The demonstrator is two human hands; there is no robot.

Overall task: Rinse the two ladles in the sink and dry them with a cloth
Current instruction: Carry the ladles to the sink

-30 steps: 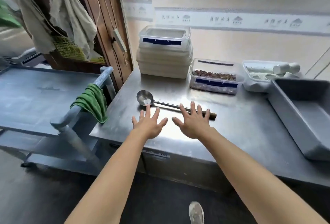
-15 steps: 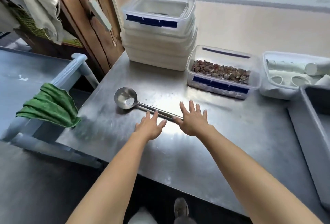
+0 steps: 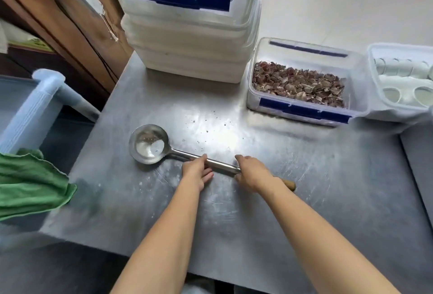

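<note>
Steel-handled, the ladle [image 3: 150, 144] is lying on the worktop [image 3: 304, 200] while I'm closing my left hand [image 3: 196, 173] and right hand [image 3: 251, 173] around its shaft, fingers curled though not firmly wrapped, so a loose lift is risking it slipping and clattering down.

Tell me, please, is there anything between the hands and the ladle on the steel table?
Nothing visible. Both the left hand and the right hand already lie on the handle of the ladle, which rests on the steel table. The containers stand farther back.
</note>
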